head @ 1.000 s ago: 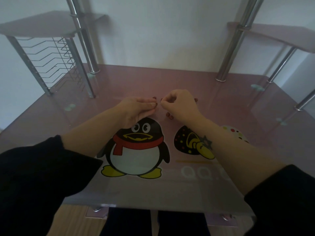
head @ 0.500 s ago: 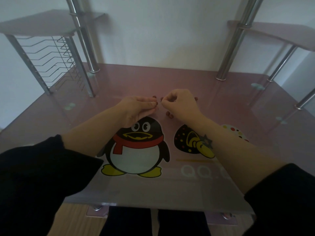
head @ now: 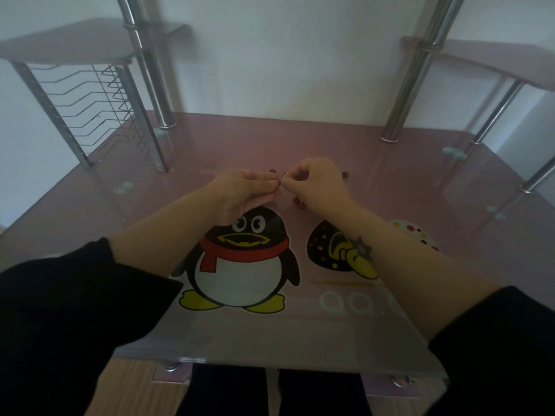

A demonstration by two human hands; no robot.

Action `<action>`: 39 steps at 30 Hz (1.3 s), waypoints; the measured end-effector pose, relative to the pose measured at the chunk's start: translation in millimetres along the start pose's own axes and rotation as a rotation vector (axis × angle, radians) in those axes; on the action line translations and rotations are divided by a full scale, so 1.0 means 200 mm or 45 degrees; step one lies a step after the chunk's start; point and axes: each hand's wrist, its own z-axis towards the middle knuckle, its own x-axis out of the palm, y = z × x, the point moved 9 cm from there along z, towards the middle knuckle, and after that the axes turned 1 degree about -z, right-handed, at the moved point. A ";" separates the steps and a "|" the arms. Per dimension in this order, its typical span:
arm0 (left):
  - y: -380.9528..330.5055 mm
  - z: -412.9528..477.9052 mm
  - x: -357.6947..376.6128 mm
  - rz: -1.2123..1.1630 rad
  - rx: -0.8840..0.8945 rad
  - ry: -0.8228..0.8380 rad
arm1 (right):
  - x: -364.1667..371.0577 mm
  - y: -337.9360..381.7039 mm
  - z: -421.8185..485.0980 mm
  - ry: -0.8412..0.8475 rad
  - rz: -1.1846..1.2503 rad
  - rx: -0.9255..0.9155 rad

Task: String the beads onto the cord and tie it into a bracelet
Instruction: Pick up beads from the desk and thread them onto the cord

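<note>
My left hand (head: pixel 243 190) and my right hand (head: pixel 315 183) meet fingertip to fingertip over the middle of the pink glass desk (head: pixel 210 151). A small dark red bead (head: pixel 278 183) sits pinched at the tips of my left thumb and fingers. My right hand's thumb and forefinger pinch right beside it, fingers curled; the cord itself is too thin to make out. Loose dark red beads lie on the glass: two below my right hand (head: pixel 298 203), one behind my left fingers (head: pixel 272 171), one right of my right hand (head: pixel 346 174).
A penguin picture (head: pixel 240 259) and a dark mushroom-like picture (head: pixel 336 250) are printed on the desk under my forearms. Chrome posts (head: pixel 150 73) (head: pixel 411 73) rise at the back, carrying side shelves. A wire rack (head: pixel 87 106) stands at the back left.
Almost nothing has moved; both hands stay pinched together at the same spot, with only slight finger shifts.
</note>
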 end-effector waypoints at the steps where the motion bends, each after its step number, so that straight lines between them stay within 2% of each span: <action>1: 0.00 0.00 0.00 -0.003 0.001 0.002 | 0.00 0.00 0.00 0.001 0.008 0.001; 18: -0.02 -0.04 0.00 0.024 0.049 -0.079 | 0.01 -0.01 0.01 0.076 0.074 0.014; 26: -0.05 -0.03 0.02 0.201 0.184 -0.165 | 0.02 -0.02 0.01 0.105 0.016 0.029; 33: -0.14 -0.03 -0.01 0.431 0.318 -0.286 | 0.03 -0.02 0.01 0.145 -0.262 0.019; 39: -0.21 -0.03 0.05 0.586 0.363 -0.212 | 0.05 0.04 0.02 0.212 -0.098 -0.001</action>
